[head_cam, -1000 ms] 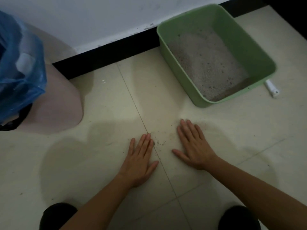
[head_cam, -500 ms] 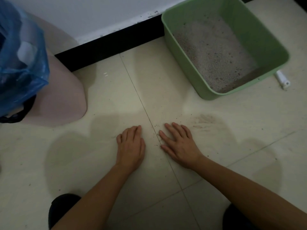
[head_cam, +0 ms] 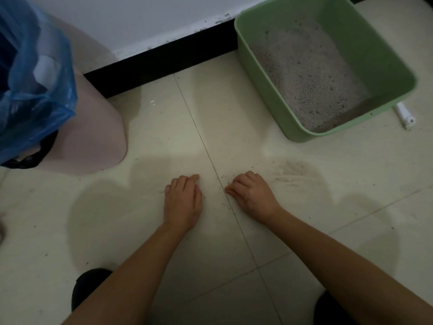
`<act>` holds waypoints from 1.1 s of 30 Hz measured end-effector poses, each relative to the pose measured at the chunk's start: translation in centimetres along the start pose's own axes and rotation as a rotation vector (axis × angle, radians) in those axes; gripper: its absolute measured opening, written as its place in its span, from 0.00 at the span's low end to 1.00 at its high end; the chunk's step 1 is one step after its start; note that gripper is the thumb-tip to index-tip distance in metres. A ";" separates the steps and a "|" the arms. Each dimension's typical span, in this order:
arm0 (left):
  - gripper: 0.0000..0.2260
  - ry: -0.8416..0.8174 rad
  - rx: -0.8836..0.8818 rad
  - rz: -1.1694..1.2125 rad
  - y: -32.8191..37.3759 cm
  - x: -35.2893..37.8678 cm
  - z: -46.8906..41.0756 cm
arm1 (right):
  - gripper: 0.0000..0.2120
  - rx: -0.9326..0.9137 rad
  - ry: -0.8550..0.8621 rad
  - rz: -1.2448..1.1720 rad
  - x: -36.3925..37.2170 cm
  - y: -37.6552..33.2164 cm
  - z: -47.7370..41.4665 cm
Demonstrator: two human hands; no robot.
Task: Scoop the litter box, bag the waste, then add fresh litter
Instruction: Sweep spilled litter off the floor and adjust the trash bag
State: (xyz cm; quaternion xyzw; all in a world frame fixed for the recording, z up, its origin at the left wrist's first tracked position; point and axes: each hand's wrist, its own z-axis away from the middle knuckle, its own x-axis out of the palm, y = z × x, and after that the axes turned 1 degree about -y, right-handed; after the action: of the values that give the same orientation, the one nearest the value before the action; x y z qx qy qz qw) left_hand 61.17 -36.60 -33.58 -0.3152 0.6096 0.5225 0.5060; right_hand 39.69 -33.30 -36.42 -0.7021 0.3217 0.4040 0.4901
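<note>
A green litter box (head_cam: 365, 48) with grey litter (head_cam: 304, 73) stands on the tiled floor at the upper right, against the wall. Both my hands rest on the floor in front of it, a little apart, on either side of a tile joint. My left hand (head_cam: 182, 198) has its fingers curled under, knuckles forward. My right hand (head_cam: 251, 195) is also curled, fingertips on the tile. A few loose litter grains (head_cam: 221, 178) lie between them, and a dusty smear (head_cam: 290, 170) marks the floor right of my right hand. Nothing shows inside either hand.
A pink bin (head_cam: 93, 137) lined with a blue plastic bag (head_cam: 35, 90) stands at the left. A small white object (head_cam: 404, 114) lies just right of the litter box. A black baseboard (head_cam: 159, 64) runs along the wall. My dark knees (head_cam: 89, 285) are at the bottom.
Both hands were flat with fingers spread on the floor; they slid toward each other and back toward me, and their fingers have curled in.
</note>
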 end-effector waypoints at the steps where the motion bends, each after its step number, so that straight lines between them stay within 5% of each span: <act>1: 0.21 -0.012 -0.008 0.029 0.0 -0.2 -0.3 | 0.07 -0.012 -0.026 -0.001 0.2 0.0 -0.2; 5: 0.21 -0.020 -0.010 0.118 -0.5 -1.3 -0.7 | 0.08 -0.033 -0.149 -0.002 0.1 0.2 -1.5; 9: 0.14 0.115 -0.069 0.185 -1.1 -3.9 -2.4 | 0.07 0.169 -0.169 -0.089 -2.0 -0.1 -6.6; 14: 0.12 0.506 -0.003 0.184 -0.7 -13.5 -6.6 | 0.09 0.221 0.038 -0.243 -8.2 -4.4 -19.0; 18: 0.10 0.976 0.097 0.201 -0.6 -23.5 -7.6 | 0.10 0.114 0.273 -0.441 -13.1 -11.7 -29.2; 21: 0.11 1.179 0.018 0.148 -3.8 -28.4 -7.7 | 0.08 -0.001 0.362 -0.574 -14.6 -18.3 -34.5; 23: 0.11 1.197 -0.143 0.141 -6.5 -30.2 -7.9 | 0.08 -0.127 0.271 -0.619 -14.8 -21.8 -36.4; 27: 0.14 1.120 -0.415 0.259 -9.1 -31.3 -8.0 | 0.18 -0.310 -0.144 -0.184 -14.1 -23.9 -37.3; 33: 0.14 1.026 -0.482 0.349 -9.4 -31.2 -8.3 | 0.10 -0.218 -0.096 -0.349 -14.1 -23.3 -36.9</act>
State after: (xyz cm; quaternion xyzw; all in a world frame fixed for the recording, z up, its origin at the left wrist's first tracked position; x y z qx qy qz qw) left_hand 76.40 -51.42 -7.53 -0.5286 0.6834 0.5025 -0.0327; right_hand 62.18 -60.23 -6.84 -0.7759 0.1258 0.3785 0.4887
